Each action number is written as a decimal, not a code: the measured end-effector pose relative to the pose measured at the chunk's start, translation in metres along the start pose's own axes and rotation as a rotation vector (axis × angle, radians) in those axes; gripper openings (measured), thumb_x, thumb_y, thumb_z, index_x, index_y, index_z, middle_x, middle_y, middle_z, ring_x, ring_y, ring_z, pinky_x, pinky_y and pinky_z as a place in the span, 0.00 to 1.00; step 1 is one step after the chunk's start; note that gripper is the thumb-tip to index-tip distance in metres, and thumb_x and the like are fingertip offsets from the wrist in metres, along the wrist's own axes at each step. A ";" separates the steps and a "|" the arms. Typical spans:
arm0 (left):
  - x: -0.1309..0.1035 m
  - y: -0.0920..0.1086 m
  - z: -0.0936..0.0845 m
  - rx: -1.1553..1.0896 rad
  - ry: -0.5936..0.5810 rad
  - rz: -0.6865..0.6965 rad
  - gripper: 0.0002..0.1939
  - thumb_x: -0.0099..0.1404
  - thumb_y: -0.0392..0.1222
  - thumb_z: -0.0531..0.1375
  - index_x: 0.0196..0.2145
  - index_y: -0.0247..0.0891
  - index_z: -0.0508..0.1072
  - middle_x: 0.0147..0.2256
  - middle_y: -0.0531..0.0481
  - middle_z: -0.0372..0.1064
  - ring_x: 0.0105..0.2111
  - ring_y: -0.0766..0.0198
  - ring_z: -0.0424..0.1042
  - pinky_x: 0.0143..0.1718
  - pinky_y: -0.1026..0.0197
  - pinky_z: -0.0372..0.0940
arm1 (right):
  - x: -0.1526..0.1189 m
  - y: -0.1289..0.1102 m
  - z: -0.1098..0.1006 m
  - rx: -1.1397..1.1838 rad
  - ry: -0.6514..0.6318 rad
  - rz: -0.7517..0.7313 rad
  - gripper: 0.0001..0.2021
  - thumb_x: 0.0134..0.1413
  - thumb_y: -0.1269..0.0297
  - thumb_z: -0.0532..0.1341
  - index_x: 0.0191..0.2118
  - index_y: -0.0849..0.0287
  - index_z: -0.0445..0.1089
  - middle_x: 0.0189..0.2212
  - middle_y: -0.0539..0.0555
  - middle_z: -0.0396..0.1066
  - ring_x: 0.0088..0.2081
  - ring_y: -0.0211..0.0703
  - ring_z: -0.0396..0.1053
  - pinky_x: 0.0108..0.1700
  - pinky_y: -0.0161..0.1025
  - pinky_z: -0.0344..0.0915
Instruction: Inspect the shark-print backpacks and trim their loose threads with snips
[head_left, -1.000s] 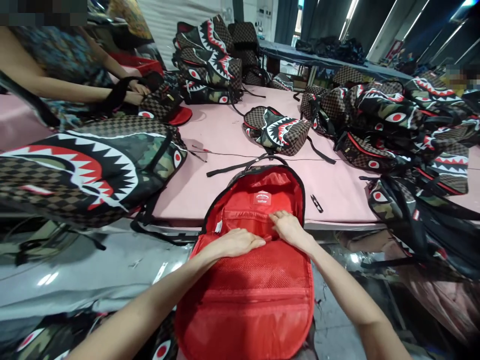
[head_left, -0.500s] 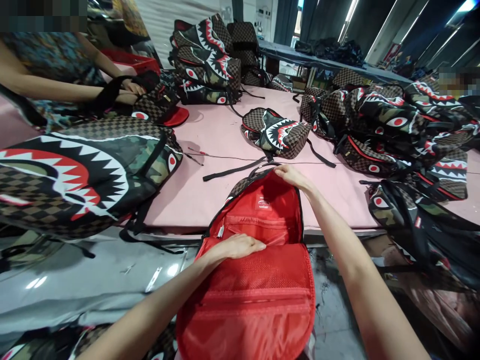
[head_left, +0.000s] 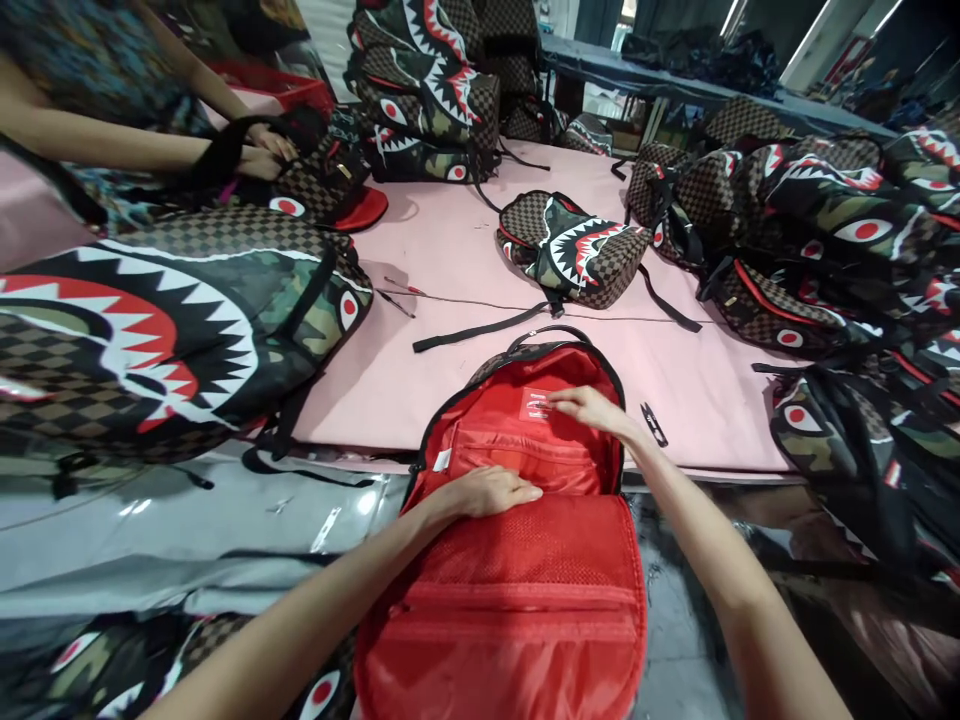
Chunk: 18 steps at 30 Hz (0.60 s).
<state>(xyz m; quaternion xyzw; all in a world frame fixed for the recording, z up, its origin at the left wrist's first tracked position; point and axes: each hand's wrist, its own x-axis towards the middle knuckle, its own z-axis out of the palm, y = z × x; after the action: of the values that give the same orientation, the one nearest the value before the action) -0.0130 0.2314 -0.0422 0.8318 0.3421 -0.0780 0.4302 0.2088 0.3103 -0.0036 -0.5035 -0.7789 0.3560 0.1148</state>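
Note:
In front of me an unzipped backpack point(head_left: 495, 620) lies with its red-lined front panel folded down toward me and its upper end on the table edge. My left hand point(head_left: 495, 490) rests on the red lining at the fold, fingers stretched out and close together. Inside the top of the backpack is my right hand point(head_left: 589, 408), its fingers extended at a sewn-in label point(head_left: 535, 404). Its fingers hold nothing that I can see. A white tag point(head_left: 442, 460) shows at the left inner side. Small black thread snips point(head_left: 654, 425) lie on the table beside the backpack.
The pink table point(head_left: 360, 400) carries a large shark-print backpack point(head_left: 150, 330) at left, a smaller bag point(head_left: 574, 250) in the middle and a bag stack point(head_left: 427, 100) behind. More bags point(head_left: 840, 230) crowd the right. At upper left, a co-worker's hands point(head_left: 266, 155) handle another bag.
My right hand has left the top rim of the backpack and moved down inside to the label. The thread snips have come into sight. My left hand stays on the lining; the view has shifted slightly.

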 end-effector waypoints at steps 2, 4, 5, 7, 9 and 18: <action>0.000 -0.001 0.000 -0.019 -0.007 -0.002 0.26 0.66 0.58 0.39 0.46 0.49 0.72 0.49 0.55 0.70 0.48 0.61 0.67 0.50 0.63 0.54 | -0.015 0.012 -0.017 0.156 0.141 -0.083 0.15 0.58 0.63 0.52 0.49 0.59 0.68 0.47 0.55 0.70 0.49 0.42 0.67 0.52 0.39 0.61; 0.001 -0.001 0.000 -0.028 -0.011 -0.003 0.27 0.66 0.58 0.39 0.46 0.49 0.72 0.49 0.55 0.69 0.49 0.60 0.66 0.50 0.63 0.53 | -0.031 0.038 -0.037 0.236 0.392 -0.012 0.18 0.60 0.60 0.49 0.50 0.60 0.66 0.48 0.57 0.69 0.49 0.43 0.66 0.51 0.41 0.62; 0.002 -0.001 -0.001 -0.029 -0.013 -0.006 0.26 0.66 0.58 0.39 0.46 0.49 0.72 0.49 0.55 0.69 0.49 0.60 0.66 0.51 0.62 0.53 | -0.039 0.055 -0.044 0.214 0.503 0.101 0.19 0.60 0.60 0.47 0.51 0.61 0.66 0.49 0.58 0.68 0.49 0.44 0.66 0.49 0.42 0.63; 0.003 0.001 -0.003 -0.023 -0.012 -0.016 0.26 0.66 0.58 0.40 0.46 0.48 0.72 0.49 0.54 0.70 0.49 0.59 0.66 0.51 0.62 0.53 | -0.053 0.089 -0.047 0.059 0.675 0.414 0.20 0.58 0.60 0.47 0.50 0.63 0.67 0.48 0.61 0.68 0.48 0.46 0.66 0.48 0.43 0.63; 0.005 0.003 -0.004 -0.012 0.002 -0.035 0.25 0.66 0.58 0.42 0.45 0.48 0.73 0.48 0.54 0.71 0.49 0.59 0.67 0.50 0.62 0.54 | -0.063 0.117 -0.035 -0.013 0.711 0.553 0.19 0.56 0.62 0.51 0.48 0.66 0.68 0.47 0.66 0.68 0.49 0.51 0.65 0.50 0.47 0.60; -0.007 0.022 0.004 0.084 0.325 -0.283 0.22 0.68 0.49 0.42 0.44 0.44 0.73 0.49 0.50 0.69 0.52 0.56 0.64 0.53 0.54 0.56 | -0.067 0.146 0.020 -0.069 0.749 0.658 0.15 0.49 0.66 0.58 0.43 0.66 0.70 0.43 0.67 0.68 0.49 0.55 0.62 0.50 0.48 0.55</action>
<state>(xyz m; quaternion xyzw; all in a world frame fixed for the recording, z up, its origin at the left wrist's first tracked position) -0.0039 0.2161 -0.0273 0.7942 0.5168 -0.0169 0.3192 0.3319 0.2791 -0.1035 -0.8193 -0.4954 0.1420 0.2513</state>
